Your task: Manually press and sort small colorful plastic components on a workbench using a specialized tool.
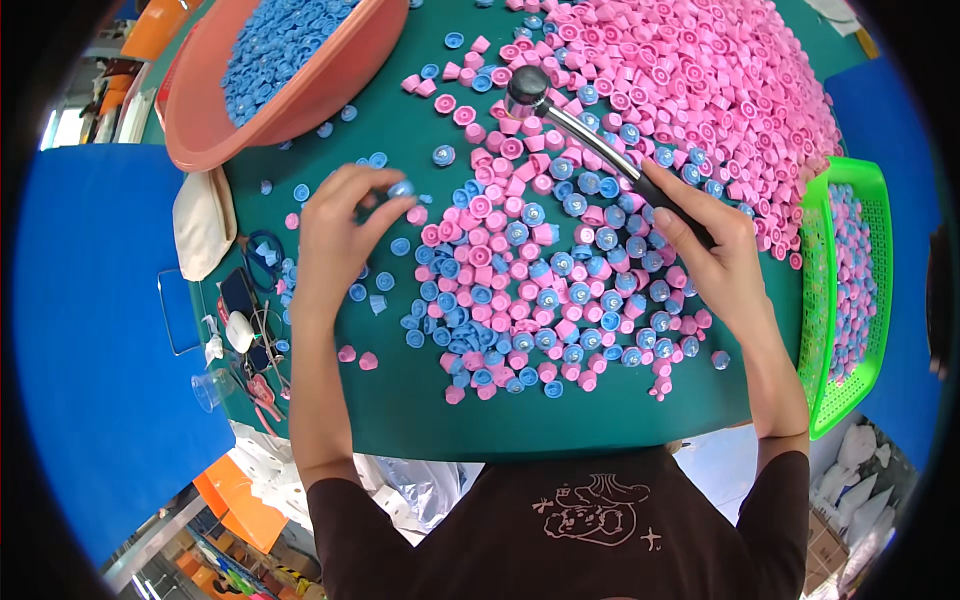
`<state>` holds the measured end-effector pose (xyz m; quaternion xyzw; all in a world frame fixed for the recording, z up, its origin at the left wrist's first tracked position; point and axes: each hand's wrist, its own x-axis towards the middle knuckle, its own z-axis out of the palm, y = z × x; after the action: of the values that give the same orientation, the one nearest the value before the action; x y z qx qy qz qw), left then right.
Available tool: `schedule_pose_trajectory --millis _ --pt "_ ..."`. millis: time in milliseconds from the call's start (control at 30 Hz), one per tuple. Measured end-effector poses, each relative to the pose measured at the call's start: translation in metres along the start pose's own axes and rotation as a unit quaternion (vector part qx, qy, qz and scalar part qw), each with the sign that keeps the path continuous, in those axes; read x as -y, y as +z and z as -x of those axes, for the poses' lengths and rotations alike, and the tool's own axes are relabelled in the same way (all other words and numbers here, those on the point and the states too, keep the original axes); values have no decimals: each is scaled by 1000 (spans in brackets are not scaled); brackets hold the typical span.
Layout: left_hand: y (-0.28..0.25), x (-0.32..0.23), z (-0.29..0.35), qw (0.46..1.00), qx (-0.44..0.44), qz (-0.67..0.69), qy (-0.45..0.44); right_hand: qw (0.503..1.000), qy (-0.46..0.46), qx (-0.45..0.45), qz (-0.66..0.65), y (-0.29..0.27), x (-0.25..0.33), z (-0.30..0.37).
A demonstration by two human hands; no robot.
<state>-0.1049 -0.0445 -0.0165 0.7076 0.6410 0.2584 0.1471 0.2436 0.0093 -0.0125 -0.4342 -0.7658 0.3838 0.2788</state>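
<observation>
My right hand (715, 240) grips a small hammer by its black handle. The hammer (590, 138) has a shiny metal shaft, and its round head, dark on top, lies over the pink and blue pieces. At the left, my left hand (345, 215) pinches a small blue plastic cap (401, 189) between thumb and fingertip, above the table. Between my hands spread many pink cup-shaped pieces (480, 255) and loose blue caps (465, 335). Several pink pieces have a blue cap on top, such as this capped piece (548, 298).
A tilted salmon-coloured basin (280, 125) of blue caps stands at the far left. Loose pink pieces (700, 80) heap up at the far right. A green basket (815, 300) beside my right arm holds pink-and-blue pieces. A phone (238, 292), cables and a clear cup (211, 390) lie at the left edge.
</observation>
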Motion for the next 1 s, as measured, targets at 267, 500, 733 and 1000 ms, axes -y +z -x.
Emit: schedule_pose_trajectory --millis 267,500,733,1000 --pt "56 -29 -65 993 36 10 113 1000 21 -10 -19 -4 -7 1" --pt "58 -32 -71 993 59 6 104 1000 22 16 8 -10 -10 2" --pt "45 -25 -60 996 30 0 86 998 9 26 56 -8 3 3" --pt "54 -22 -49 996 -33 15 81 998 -21 16 56 -6 15 0"
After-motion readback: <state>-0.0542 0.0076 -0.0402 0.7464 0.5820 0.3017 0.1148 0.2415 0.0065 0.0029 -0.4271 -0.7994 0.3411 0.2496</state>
